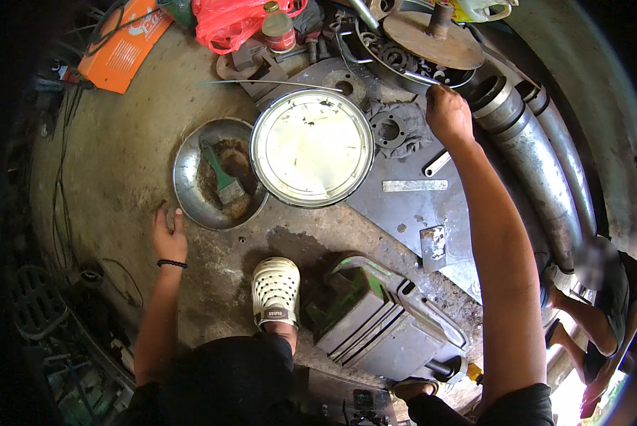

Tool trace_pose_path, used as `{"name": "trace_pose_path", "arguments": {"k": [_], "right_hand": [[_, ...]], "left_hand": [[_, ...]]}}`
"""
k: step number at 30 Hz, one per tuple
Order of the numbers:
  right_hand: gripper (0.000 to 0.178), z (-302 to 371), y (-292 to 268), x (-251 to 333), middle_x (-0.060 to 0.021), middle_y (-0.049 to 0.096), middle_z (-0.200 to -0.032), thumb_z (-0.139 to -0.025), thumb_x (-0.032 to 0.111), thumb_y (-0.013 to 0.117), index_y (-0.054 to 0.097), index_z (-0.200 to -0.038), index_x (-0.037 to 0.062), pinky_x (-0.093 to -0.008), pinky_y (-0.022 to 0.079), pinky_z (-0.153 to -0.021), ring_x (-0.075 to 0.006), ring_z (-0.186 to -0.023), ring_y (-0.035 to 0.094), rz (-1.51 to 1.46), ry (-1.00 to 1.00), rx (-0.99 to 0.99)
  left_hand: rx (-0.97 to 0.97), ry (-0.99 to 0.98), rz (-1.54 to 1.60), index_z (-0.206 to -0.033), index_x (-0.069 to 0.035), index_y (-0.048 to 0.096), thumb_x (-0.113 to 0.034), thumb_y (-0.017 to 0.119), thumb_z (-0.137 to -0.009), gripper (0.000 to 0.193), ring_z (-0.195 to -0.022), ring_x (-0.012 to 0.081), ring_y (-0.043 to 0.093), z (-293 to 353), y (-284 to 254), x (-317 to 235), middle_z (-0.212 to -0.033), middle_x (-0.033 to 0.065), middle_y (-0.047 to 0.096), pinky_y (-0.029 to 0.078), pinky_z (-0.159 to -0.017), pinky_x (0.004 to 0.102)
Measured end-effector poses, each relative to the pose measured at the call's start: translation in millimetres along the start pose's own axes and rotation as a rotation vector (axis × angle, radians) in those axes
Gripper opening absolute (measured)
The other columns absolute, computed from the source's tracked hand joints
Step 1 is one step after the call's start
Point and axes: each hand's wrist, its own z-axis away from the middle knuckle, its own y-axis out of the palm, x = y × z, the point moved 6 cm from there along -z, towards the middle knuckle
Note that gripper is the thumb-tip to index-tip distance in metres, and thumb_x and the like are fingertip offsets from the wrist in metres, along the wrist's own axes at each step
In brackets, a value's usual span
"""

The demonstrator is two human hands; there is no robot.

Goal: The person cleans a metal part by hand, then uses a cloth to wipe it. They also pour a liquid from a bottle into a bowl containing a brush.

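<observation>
My right hand (448, 113) is closed at the end of a silver rod (419, 78), by the near rim of a round pan (365, 53) filled with metal parts. Whether the rod is the pan's handle or a loose tool, I cannot tell. My left hand (169, 238) is open, its fingers apart, beside the lower left rim of a metal bowl (185, 176). A green-handled brush (220, 172) lies inside the bowl, bristles toward me, on brown residue. Right of the bowl, overlapping its edge, stands a round container with a whitish top (311, 148).
A grey-green machine vise (382, 316) sits near my shoe. Thick metal cylinders (531, 156) lie at right, past a metal sheet (396, 213) with flat pieces on it. An orange box (123, 46), a red bag (226, 21) and a bottle (278, 28) stand behind. Another person (595, 319) is at right.
</observation>
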Motion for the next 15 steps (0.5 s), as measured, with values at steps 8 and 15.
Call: {"name": "trace_pose_path", "arguments": {"k": [8, 15], "right_hand": [[0.056, 88, 61, -28, -0.0157, 0.044, -0.144, -0.093, 0.054, 0.051, 0.065, -0.122, 0.0086, -0.0561, 0.028, -0.111, -0.0347, -0.140, 0.032, 0.150, 0.633, 0.375], [0.046, 73, 129, -7, -0.0177, 0.046, -0.142, -0.091, 0.039, 0.055, 0.064, -0.123, 0.0068, -0.0535, 0.028, -0.110, -0.0335, -0.131, 0.040, 0.039, 0.565, 0.217]], "left_hand": [[0.005, 0.168, 0.047, -0.119, -0.001, 0.061, -0.020, 0.057, -0.097, 0.030, -0.119, 0.0353, 0.053, 10, 15, -60, -0.135, 0.0185, 0.051, 0.048, -0.093, 0.0430], [-0.035, 0.262, 0.091, -0.117, 0.001, 0.061, -0.016, 0.058, -0.095, 0.027, -0.121, 0.0352, 0.052, 14, 15, -44, -0.138, 0.0186, 0.049, 0.045, -0.099, 0.0417]]}}
